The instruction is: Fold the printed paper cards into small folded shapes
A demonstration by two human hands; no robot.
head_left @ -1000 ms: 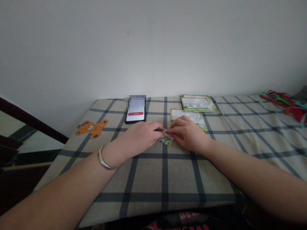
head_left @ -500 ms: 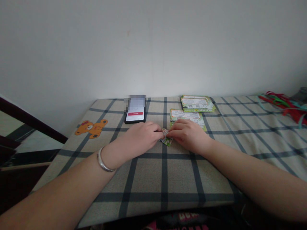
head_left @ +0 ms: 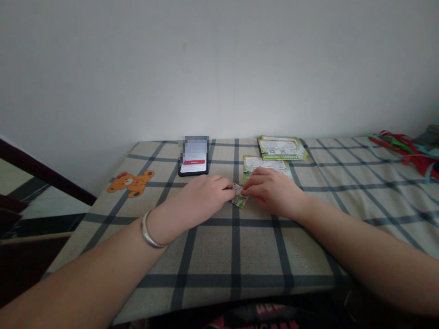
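A small folded piece of printed paper point(head_left: 238, 201), green and white, lies on the checked tablecloth between my two hands. My left hand point(head_left: 210, 194), with a silver bangle on its wrist, pinches the paper's left side. From the other side, the closed fingers of my right hand point(head_left: 269, 189) grip its right edge. Just behind my right hand lies a printed leaflet point(head_left: 262, 163), partly covered by the fingers. A stack of similar green-and-white leaflets point(head_left: 283, 148) sits farther back, near the wall.
Left of the leaflets, a phone point(head_left: 194, 160) with a lit screen rests on the tablecloth point(head_left: 212, 260). A flat orange bear cutout point(head_left: 132, 183) lies at the left. Red and green ribbon-like strips point(head_left: 408, 151) are heaped at the far right. A wall point(head_left: 219, 68) rises behind the table.
My right hand has shifted slightly right and back along the paper, so a little more of it shows. My left hand stays nearly in place.
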